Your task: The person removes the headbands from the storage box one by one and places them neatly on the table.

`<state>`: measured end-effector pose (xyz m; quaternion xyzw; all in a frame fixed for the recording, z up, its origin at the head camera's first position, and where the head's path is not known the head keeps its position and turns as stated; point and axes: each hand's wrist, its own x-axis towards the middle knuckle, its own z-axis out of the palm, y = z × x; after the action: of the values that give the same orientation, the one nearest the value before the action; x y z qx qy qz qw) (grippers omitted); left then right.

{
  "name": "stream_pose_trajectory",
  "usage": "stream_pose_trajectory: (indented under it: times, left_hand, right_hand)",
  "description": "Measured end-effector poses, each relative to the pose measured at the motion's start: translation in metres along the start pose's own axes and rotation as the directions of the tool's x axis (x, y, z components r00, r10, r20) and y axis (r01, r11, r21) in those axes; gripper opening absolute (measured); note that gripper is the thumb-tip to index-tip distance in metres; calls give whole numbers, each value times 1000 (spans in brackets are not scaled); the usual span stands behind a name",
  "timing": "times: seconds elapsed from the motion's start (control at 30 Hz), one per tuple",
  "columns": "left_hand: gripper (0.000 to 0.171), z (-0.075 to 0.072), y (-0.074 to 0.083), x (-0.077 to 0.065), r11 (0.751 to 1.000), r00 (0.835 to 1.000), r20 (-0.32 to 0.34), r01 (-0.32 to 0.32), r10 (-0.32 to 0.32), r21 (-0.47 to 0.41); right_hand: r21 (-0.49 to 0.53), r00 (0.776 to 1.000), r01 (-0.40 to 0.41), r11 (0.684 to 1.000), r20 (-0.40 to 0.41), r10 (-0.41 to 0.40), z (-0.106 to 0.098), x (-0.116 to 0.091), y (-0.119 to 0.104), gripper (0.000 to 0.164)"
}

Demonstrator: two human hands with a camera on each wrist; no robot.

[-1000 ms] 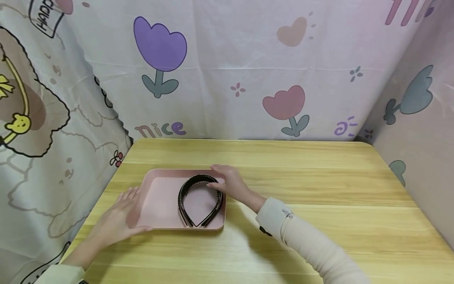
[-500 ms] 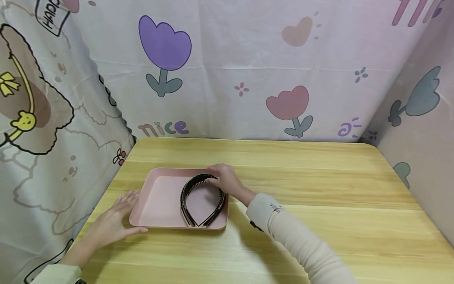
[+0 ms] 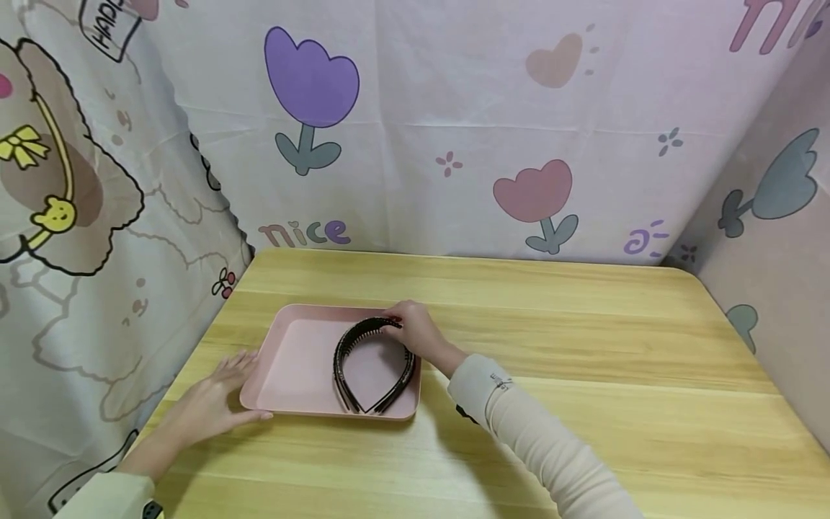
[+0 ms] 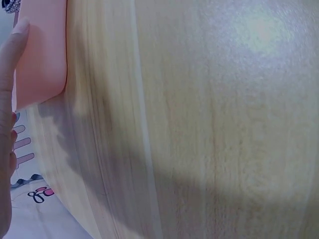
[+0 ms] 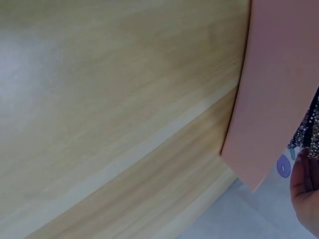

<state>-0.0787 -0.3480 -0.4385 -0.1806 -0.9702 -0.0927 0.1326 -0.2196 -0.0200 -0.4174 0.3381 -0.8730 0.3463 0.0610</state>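
A pink rectangular tray (image 3: 295, 360) lies on the table, and in its right half rests a black headband (image 3: 346, 360) with inner teeth. The band's ends look doubled; whether it is more than one I cannot tell. My right hand (image 3: 423, 335) pinches the band at its upper right, thumb on the inner side. In the right wrist view, fingers (image 5: 297, 181) meet the glittery outer face of the headband (image 5: 310, 132) above the tray wall (image 5: 279, 84). At the tray's left end, my left hand (image 3: 210, 404) rests with extended fingers, its thumb along the near side.
The wooden table (image 3: 551, 339) extends to the right of and behind the tray. A printed curtain (image 3: 415, 94) hangs along the table's back edge, with more printed cloth at the left and right sides.
My right hand has shifted slightly left over the headband, and its fingers have drawn in on the band. The left hand stays beside the tray. The whole view has shifted slightly.
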Motion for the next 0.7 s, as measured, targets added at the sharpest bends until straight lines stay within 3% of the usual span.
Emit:
stream_pose_trajectory:
  times: [0.27, 0.7]
  left_hand:
    - [95, 1, 1, 0, 1000, 1000, 8, 4, -4, -7]
    - [95, -1, 1, 2, 999, 998, 54, 34, -31, -41]
  right_hand:
    - [-20, 998, 5, 1000, -67, -7, 3, -4, 3, 17]
    - [-34, 999, 2, 999, -37, -3, 2, 0, 5, 13]
